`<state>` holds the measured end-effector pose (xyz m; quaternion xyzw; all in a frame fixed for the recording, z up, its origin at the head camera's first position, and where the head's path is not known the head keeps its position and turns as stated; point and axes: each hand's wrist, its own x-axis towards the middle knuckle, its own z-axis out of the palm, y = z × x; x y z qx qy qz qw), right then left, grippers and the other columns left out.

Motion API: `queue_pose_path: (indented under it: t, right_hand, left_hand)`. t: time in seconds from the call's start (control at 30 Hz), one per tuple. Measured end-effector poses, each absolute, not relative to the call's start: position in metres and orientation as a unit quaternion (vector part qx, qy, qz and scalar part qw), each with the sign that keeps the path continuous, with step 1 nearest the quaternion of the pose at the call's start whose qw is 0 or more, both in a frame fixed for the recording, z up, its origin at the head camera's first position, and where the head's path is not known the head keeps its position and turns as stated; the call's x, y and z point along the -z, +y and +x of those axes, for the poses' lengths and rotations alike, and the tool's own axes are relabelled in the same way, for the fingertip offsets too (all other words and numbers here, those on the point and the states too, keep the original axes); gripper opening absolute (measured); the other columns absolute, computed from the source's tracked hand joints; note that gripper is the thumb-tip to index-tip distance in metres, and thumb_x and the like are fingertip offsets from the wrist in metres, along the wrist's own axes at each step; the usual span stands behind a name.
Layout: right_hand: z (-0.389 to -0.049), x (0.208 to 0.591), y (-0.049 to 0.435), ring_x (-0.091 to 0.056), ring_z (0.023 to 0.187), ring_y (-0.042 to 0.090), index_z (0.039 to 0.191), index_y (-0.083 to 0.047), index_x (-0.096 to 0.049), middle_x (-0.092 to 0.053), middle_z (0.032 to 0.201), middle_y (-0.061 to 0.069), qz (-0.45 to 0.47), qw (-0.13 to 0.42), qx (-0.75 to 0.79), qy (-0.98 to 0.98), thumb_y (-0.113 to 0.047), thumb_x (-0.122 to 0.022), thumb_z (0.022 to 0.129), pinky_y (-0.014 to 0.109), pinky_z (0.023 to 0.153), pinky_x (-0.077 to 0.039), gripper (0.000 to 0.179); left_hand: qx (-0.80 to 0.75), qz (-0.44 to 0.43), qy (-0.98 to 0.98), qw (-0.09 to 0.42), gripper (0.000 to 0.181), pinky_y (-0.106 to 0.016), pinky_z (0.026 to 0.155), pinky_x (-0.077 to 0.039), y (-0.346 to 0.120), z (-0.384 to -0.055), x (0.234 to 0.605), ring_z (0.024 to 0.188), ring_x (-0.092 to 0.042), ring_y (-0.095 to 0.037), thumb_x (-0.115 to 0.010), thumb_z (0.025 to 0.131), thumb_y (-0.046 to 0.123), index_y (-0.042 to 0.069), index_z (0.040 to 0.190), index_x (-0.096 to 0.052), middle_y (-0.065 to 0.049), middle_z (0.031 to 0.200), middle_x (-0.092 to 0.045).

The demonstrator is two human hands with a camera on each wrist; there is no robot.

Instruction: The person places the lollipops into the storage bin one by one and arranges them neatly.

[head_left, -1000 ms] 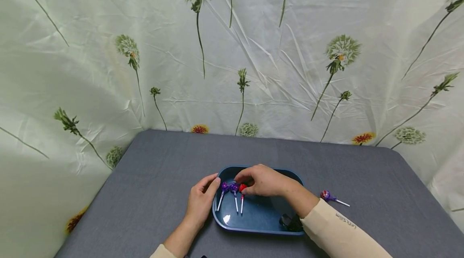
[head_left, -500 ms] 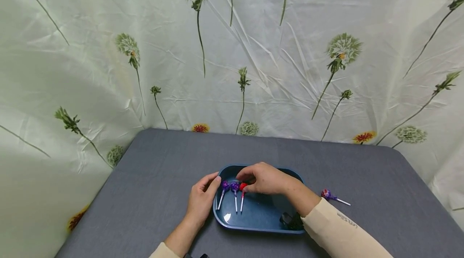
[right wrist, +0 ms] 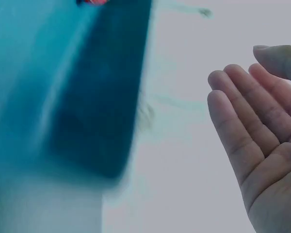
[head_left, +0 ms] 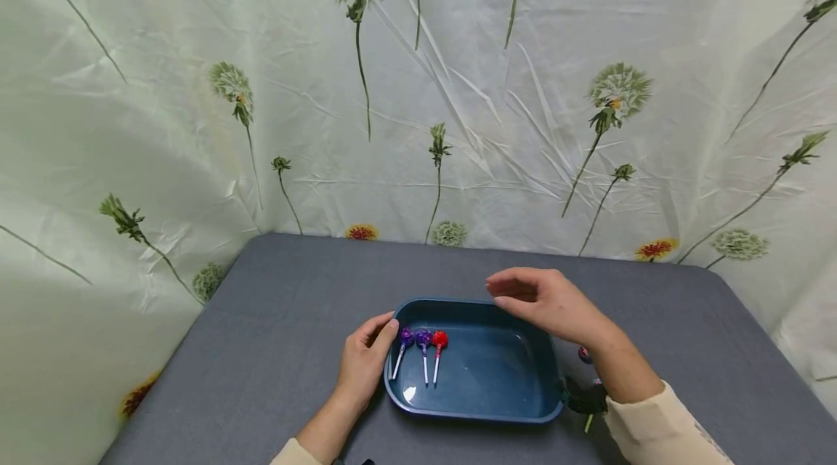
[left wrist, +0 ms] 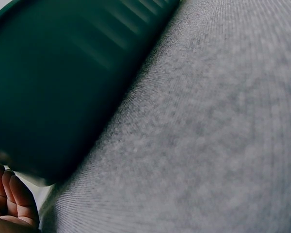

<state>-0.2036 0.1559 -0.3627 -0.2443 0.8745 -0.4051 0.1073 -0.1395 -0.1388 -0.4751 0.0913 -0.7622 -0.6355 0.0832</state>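
Inside a blue plastic tray [head_left: 487, 378], a red lollipop [head_left: 439, 340] and two purple lollipops [head_left: 423, 339] lie side by side at the left end, sticks toward me. My left hand [head_left: 360, 363] grips the tray's left side, thumb at the rim and fingers along the outer wall. Its fingertips [left wrist: 19, 191] show by the tray's corner in the left wrist view. Over the tray's far right rim hovers my right hand [head_left: 552, 305], holding nothing. In the right wrist view its fingers [right wrist: 262, 116] are extended and the thumb stands apart.
To the right of the tray, a lollipop head [head_left: 585, 354] shows past my right forearm. A yellow-green stick [head_left: 588, 423] pokes out below the dark wrist camera [head_left: 584, 398]. Grey cloth covers the table [head_left: 314, 290], and a flower-print curtain [head_left: 484, 87] hangs behind it.
My right hand has let go of the red lollipop and moved right and away from me, out of the tray. The red lollipop stays beside the purple ones. My left hand has not moved.
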Motion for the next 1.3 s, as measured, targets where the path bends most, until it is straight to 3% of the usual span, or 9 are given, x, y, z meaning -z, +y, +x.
queue_pose_path:
  t: [0.23,0.57,0.9,1.13,1.3]
  right_hand:
    - [-0.171,0.362,0.233,-0.067,0.104,-0.006,0.13,-0.011,-0.067,-0.073,0.126,0.011,-0.148,0.021,0.405,0.902,-0.029,-0.064,0.102,0.02,0.083,-0.056,0.034]
    - [-0.153,0.416,0.285,-0.063,0.093,-0.011,0.126,-0.005,-0.069,-0.074,0.122,0.014,-0.04,0.048,0.373,0.926,-0.03,-0.067,0.1,0.02,0.075,-0.055,0.036]
    - [-0.152,0.435,0.287,-0.064,0.091,-0.01,0.116,-0.015,-0.077,-0.077,0.115,0.006,-0.039,0.05,0.335,0.94,-0.03,-0.077,0.092,0.02,0.076,-0.054,0.029]
    - [-0.153,0.434,0.283,-0.072,0.095,0.01,0.115,-0.017,-0.077,-0.077,0.113,0.005,-0.043,0.057,0.303,0.95,-0.031,-0.077,0.092,0.028,0.078,-0.057,0.027]
    - [-0.153,0.435,0.278,-0.072,0.089,0.01,0.109,-0.016,-0.078,-0.078,0.106,0.003,-0.055,0.041,0.279,0.958,-0.025,-0.079,0.09,0.026,0.074,-0.056,0.021]
  left_hand:
    - [0.637,0.091,-0.761,0.083,0.031,-0.02,0.095,-0.049,-0.138,-0.14,0.475,0.116,-0.064,-0.021,-0.066,0.1,0.027,0.009,0.125,-0.073,-0.01,0.126,-0.073]
    - [0.624,0.091,-0.77,0.092,0.031,-0.025,0.099,-0.049,-0.14,-0.139,0.474,0.117,-0.065,-0.022,-0.065,0.1,0.028,0.01,0.124,-0.073,-0.009,0.124,-0.074]
    - [0.626,0.088,-0.77,0.085,0.032,-0.024,0.1,-0.048,-0.137,-0.139,0.475,0.119,-0.064,-0.022,-0.066,0.1,0.03,0.011,0.124,-0.074,-0.008,0.125,-0.073]
    - [0.626,0.086,-0.77,0.088,0.033,-0.024,0.1,-0.049,-0.138,-0.14,0.474,0.119,-0.064,-0.023,-0.065,0.101,0.029,0.009,0.125,-0.073,-0.01,0.127,-0.073]
    - [0.619,0.098,-0.775,0.086,0.032,-0.027,0.102,-0.048,-0.138,-0.141,0.475,0.12,-0.065,-0.024,-0.065,0.1,0.03,0.011,0.124,-0.073,-0.008,0.126,-0.073]
